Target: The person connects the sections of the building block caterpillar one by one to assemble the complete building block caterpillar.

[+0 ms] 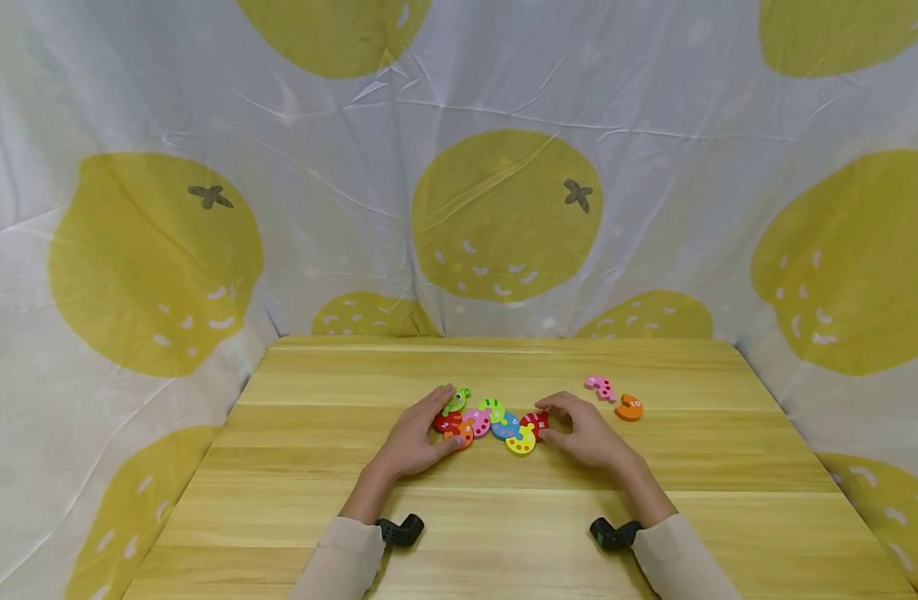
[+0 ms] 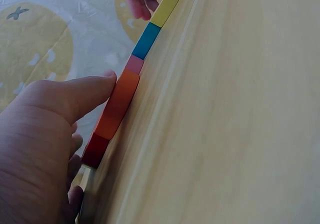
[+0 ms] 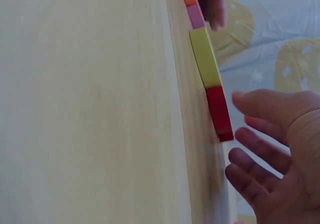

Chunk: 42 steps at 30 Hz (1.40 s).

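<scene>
A curving chain of numbered caterpillar puzzle pieces lies flat on the wooden table. At its left end is the green head piece, followed by the red piece 2 and the orange piece 3. Pink, green, blue and yellow pieces join on toward a red piece at the right end. My left hand rests over the left end, thumb on the orange piece, fingers by the head. My right hand spreads around the red end piece; in the right wrist view its thumb looks slightly apart from it.
Two loose pieces, a pink one and an orange one marked 10, lie beyond the right hand. The wooden table meets a lemon-print curtain at its back and sides. Both wrists carry black cameras.
</scene>
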{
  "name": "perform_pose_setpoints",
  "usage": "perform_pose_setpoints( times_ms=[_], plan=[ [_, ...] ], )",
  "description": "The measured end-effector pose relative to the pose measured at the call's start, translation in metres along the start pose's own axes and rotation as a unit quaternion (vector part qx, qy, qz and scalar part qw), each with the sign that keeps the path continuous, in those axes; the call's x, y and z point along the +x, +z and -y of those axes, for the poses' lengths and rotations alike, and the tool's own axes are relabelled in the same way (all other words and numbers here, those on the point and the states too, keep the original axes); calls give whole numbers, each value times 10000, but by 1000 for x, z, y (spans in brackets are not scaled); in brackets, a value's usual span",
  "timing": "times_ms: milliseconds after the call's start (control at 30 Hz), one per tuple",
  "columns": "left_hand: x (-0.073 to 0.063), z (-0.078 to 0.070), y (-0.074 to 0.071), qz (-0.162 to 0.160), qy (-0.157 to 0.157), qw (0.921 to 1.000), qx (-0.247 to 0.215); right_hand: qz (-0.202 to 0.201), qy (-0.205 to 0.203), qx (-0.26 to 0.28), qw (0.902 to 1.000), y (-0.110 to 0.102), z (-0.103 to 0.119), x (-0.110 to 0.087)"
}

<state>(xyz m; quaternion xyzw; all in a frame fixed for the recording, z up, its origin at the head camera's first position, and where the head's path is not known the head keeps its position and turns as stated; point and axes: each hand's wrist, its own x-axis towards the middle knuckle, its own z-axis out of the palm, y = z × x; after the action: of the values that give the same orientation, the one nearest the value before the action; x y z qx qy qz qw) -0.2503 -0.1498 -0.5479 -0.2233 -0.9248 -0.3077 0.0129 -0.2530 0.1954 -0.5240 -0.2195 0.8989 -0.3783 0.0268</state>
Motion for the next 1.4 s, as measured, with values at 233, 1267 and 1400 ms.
perform_pose_setpoints(
  times_ms=[233, 1267, 1400],
  plan=[
    [1, 0, 0, 36, 186, 9997, 134, -385, 306, 77, 9988, -16, -13, -3],
    [1, 2, 1, -9, 41, 10000, 72, -838, 547, -1273, 9868, -58, -55, -4],
    [2, 2, 1, -13, 74, 9999, 93, -901, 571, -1358, 9850, -56, -51, -2]
  ],
)
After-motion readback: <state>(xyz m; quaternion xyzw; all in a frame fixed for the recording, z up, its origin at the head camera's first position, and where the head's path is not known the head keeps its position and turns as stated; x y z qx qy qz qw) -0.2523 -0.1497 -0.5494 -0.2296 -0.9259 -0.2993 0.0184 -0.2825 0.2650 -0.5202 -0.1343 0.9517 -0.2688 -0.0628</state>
